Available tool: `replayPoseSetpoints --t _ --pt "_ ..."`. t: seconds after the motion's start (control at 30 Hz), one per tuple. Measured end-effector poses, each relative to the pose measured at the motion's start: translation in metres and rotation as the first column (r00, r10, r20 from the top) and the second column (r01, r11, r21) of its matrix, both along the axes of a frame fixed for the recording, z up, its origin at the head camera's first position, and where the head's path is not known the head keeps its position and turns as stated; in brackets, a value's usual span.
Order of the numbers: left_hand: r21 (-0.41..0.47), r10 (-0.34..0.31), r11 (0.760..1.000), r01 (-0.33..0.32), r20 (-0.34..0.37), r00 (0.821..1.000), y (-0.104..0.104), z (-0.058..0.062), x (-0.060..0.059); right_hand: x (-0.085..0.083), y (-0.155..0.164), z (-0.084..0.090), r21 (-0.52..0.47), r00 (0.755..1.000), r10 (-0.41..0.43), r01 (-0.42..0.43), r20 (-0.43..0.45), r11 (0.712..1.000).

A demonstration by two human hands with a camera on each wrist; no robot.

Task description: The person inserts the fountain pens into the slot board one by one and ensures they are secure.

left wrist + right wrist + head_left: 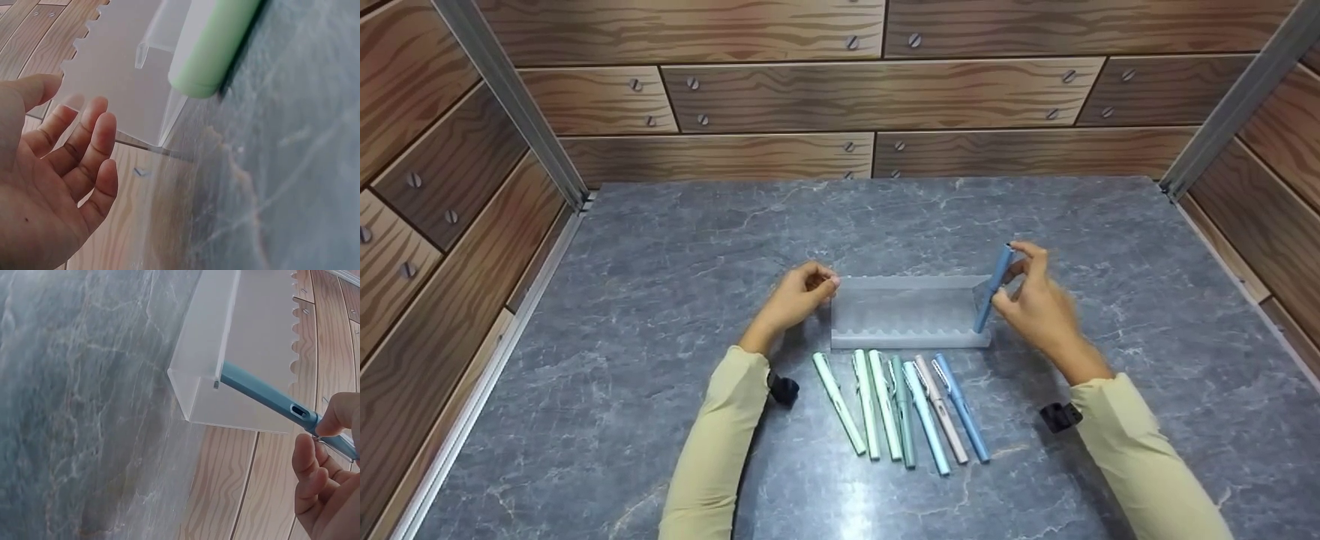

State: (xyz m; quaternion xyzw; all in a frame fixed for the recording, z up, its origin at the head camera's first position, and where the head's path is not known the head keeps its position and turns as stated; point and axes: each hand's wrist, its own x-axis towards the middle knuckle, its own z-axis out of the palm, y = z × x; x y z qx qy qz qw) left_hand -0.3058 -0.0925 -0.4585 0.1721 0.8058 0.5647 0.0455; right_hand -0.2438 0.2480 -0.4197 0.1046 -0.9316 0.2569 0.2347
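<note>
**Blue pen at the rack's right end**

Blue pen is pinched near its top by the right hand, thumb and forefinger clamped on the barrel. It stands steeply tilted, lower end down inside the right end of the clear rack. In the right wrist view the pen runs from the fingers under the rack's front lip and in against its scalloped back wall.

Left hand sits at the rack's left end, fingers loosely curled, holding nothing. Head view can't settle whether it touches the rack. Left wrist view shows the fingers relaxed and spread just beside the rack, with a visible gap.

Rack sits mid-table on the grey marble top, long side facing the person.

7 more pens lie in a row just in front of the rack, near-parallel: mint and green on the left, pale blue, beige and blue on the right. The end of a green pen shows in the left wrist view beside the rack.

Wood-pattern walls surround the table.
</note>
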Motion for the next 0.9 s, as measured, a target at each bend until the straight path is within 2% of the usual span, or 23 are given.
replayPoseSetpoints --t 0.07,0.17,0.27,0.3,0.9 --pt "-0.002 -0.004 1.0 0.004 0.001 1.0 -0.0003 0.0035 0.0034 -0.0004 -0.0002 -0.0015 0.009 1.0 0.008 -0.008 -0.003 1.0" --pt "0.006 -0.006 1.0 0.006 0.002 1.0 -0.0005 0.0025 0.0029 -0.0007 -0.0007 -0.0022 0.021 1.0 0.009 -0.009 0.01 1.0" --pt "0.006 0.003 1.0 -0.003 0.009 1.0 -0.0002 0.0028 0.0026 -0.0013 -0.002 -0.0019 0.031 0.999 0.005 -0.007 0.045 0.999" --pt "0.008 0.008 1.0 -0.008 0.008 1.0 -0.0004 -0.0014 -0.0004 -0.0015 -0.0023 -0.0017 0.035 0.998 0.004 -0.006 0.06 0.999" --pt "-0.02 0.018 1.0 -0.017 0.037 0.999 -0.0004 0.0013 0.0007 -0.0059 -0.0043 0.002 0.071 0.979 0.001 -0.016 0.202 0.997"
